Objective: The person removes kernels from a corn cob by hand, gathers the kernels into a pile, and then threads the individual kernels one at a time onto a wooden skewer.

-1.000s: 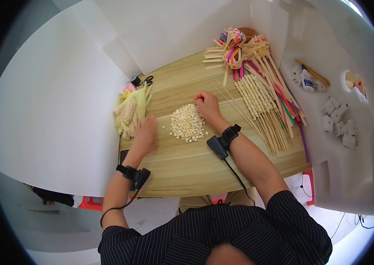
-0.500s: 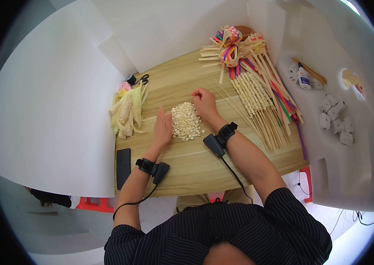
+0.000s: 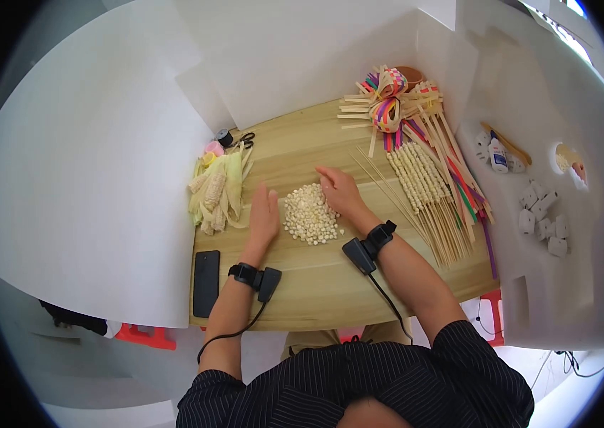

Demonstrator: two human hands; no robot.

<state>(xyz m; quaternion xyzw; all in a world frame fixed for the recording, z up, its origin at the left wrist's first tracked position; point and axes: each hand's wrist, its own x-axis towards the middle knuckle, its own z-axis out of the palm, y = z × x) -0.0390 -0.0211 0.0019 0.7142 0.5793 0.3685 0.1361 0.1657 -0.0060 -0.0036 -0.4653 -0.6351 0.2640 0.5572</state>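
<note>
A heap of pale corn kernels (image 3: 309, 215) lies on the wooden table between my two hands. On its left side, my left hand (image 3: 264, 215) stands on edge with fingers stretched out, a narrow gap from the kernels. My right hand (image 3: 341, 194) curves around the heap's upper right, fingers extended to the left and close against the kernels. Neither hand appears to hold anything. Corn cobs with husks (image 3: 216, 191) lie beyond my left hand. Right of my right hand are skewers threaded with kernels (image 3: 420, 175) and several bare thin sticks (image 3: 392, 191).
A phone (image 3: 206, 284) lies at the table's left edge. Black scissors (image 3: 246, 140) and a thread spool (image 3: 224, 137) sit at the back left. Woven strip balls (image 3: 386, 114), colored strips (image 3: 462, 189) and a brown bowl (image 3: 410, 75) occupy the back right. A glue bottle (image 3: 498, 158) lies on the right-hand white surface.
The camera view has shifted, so the table appears lower. My right hand's fingers have straightened from a more curled pose. My left hand now sits slightly apart from the heap.
</note>
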